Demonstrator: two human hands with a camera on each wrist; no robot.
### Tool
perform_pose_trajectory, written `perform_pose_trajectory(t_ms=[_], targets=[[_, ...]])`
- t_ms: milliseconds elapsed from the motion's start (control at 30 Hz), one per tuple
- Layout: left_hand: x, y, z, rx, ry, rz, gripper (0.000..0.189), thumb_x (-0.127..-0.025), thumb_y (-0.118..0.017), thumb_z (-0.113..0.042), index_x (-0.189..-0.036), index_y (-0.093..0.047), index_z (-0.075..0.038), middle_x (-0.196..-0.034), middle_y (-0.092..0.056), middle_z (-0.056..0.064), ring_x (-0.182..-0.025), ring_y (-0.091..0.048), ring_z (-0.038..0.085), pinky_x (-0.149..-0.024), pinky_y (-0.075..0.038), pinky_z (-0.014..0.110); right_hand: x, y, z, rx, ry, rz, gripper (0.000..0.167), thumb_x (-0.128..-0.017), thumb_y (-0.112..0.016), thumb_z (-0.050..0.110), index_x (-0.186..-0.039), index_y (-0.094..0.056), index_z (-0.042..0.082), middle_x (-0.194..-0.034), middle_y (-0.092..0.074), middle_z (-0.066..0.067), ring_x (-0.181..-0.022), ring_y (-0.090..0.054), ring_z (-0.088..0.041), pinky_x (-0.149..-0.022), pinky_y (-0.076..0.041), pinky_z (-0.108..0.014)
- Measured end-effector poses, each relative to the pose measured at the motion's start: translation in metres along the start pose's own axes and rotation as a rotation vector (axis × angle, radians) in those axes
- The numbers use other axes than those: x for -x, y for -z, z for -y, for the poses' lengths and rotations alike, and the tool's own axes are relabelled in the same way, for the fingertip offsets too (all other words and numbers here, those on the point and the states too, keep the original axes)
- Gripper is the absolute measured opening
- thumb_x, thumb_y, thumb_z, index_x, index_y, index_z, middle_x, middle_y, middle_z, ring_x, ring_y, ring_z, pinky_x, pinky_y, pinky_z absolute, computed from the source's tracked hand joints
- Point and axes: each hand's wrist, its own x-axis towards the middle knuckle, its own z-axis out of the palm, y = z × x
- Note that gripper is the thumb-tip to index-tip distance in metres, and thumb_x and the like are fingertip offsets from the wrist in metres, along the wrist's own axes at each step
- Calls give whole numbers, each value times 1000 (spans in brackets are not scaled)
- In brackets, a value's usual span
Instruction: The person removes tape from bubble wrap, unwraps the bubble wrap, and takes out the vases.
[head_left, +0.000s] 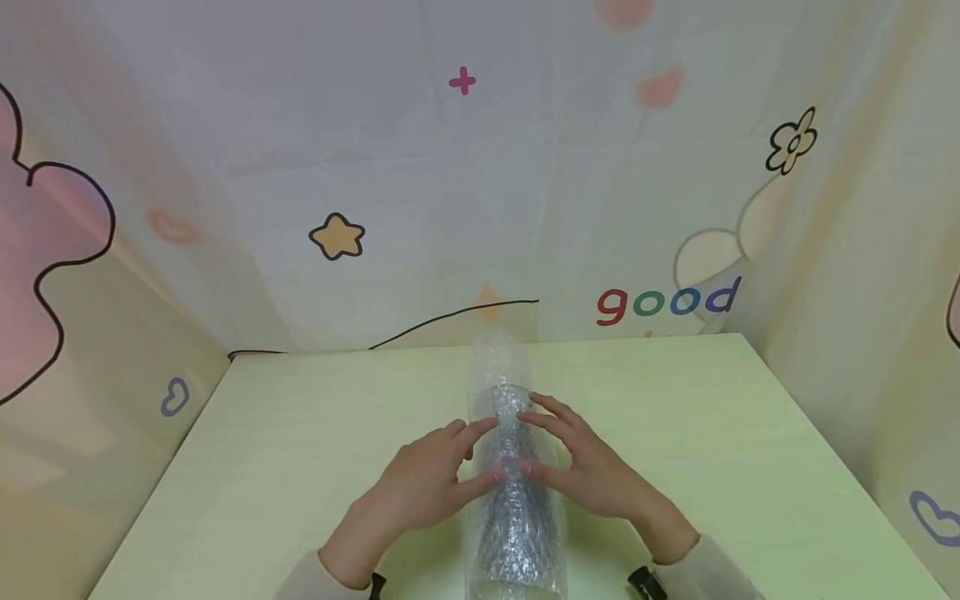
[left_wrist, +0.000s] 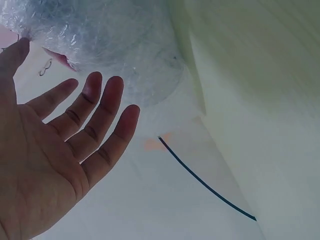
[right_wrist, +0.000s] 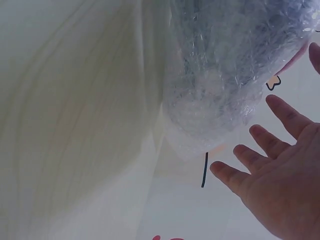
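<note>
The wrapped bundle (head_left: 517, 533) is on the table (head_left: 262, 467), its far end by the middle of the back edge. The left hand (head_left: 427, 479) and right hand (head_left: 603, 471) are at its sides, fingers spread wide; I can't tell if all touch

Bubble wrap (head_left: 517, 525) silvery-clear; tabletop (head_left: 300, 433) pale yellow-green; backdrop (head_left: 420, 200) whitish, printed orange star (head_left: 337, 237), pink heart (head_left: 660, 87).
</note>
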Motion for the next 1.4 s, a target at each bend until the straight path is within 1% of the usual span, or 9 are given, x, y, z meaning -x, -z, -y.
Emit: perform_pose_trajectory(t_ms=[233, 300, 467, 533, 600, 767, 967, 1167, 1400], targets=[[-2, -3, -4, 18, 6, 32, 80, -93, -49, -80, -156, -46, -31, -102, -63, -9, -74, -54, 2, -59, -45, 23, 1, -4, 0, -25, 35, 38, 67, -95, -74, 46, -154, -49, 26, -171, -27, -4, -159, -21, -39, -113, -35, -73], [-2, -3, -4, 26, 2, 41, 81, -93, -48, -81, -156, -46, -30, -102, -63, -9, -75, -55, 2, -60, -45, 23, 2, -6, 0, -33, 44, 49, 67, -95, -73, 45, -155, -48, 26, -171, -27, -4, -159, -22, -39, -113, -35, -73], [-2, -4, -5, 48, 0, 65, 79, -94, -46, -80, -156, -45, -31, -109, -64, -10, -76, -57, 1, -61, -46, 23, 2, -8, -1, -34, 41, 64, 68, -96, -72, 45, -156, -47, 25, -172, -26, -4, -159, -21, -40, -114, -35, -72], [-3, -4, -4, 51, -3, 69, 78, -95, -47, -79, -156, -45, -31, -108, -64, -10, -75, -56, 1, -60, -46, 23, 2, -8, -2, -33, 31, 73, 68, -96, -72, 46, -156, -46, 27, -172, -25, -3, -159, -20, -39, -114, -34, -72], [-3, -4, -4, 47, -5, 76, 74, -96, -51, -74, -155, -45, -31, -106, -64, -10, -73, -55, 1, -60, -46, 23, 2, -9, -3, -35, 21, 85, 68, -96, -71, 47, -157, -45, 28, -172, -24, -3, -160, -19, -39, -115, -33, -72], [-4, -2, -4, 45, -9, 94, 62, -98, -63, -54, -154, -47, -32, -102, -62, -8, -68, -52, 3, -58, -44, 23, 3, -11, -5, -61, -2, 115, 68, -97, -70, 46, -157, -44, 29, -173, -22, -3, -160, -16, -40, -115, -31, -73], [-4, 0, -6, 46, -2, 103, 59, -99, -62, -45, -154, -47, -33, -101, -62, -7, -66, -52, 4, -57, -44, 24, 4, -11, -4, -92, -12, 126, 65, -98, -70, 44, -157, -45, 30, -173, -21, -4, -160, -14, -42, -115, -29, -75], [-7, 0, -9, 30, -12, 97, 60, -96, -62, -32, -154, -49, -25, -91, -60, -9, -66, -51, 5, -55, -43, 24, 3, -12, -4, -109, -16, 128, 64, -99, -69, 42, -157, -45, 29, -173, -20, -3, -160, -14, -41, -116, -28, -75], [-9, 4, -17, 17, -10, 99, 68, -88, -71, -20, -153, -52, -16, -79, -54, -13, -61, -47, 3, -50, -41, 23, 1, -14, -3, -124, 2, 121, 63, -99, -69, 40, -156, -46, 28, -173, -22, -2, -160, -14, -41, -117, -27, -74]])
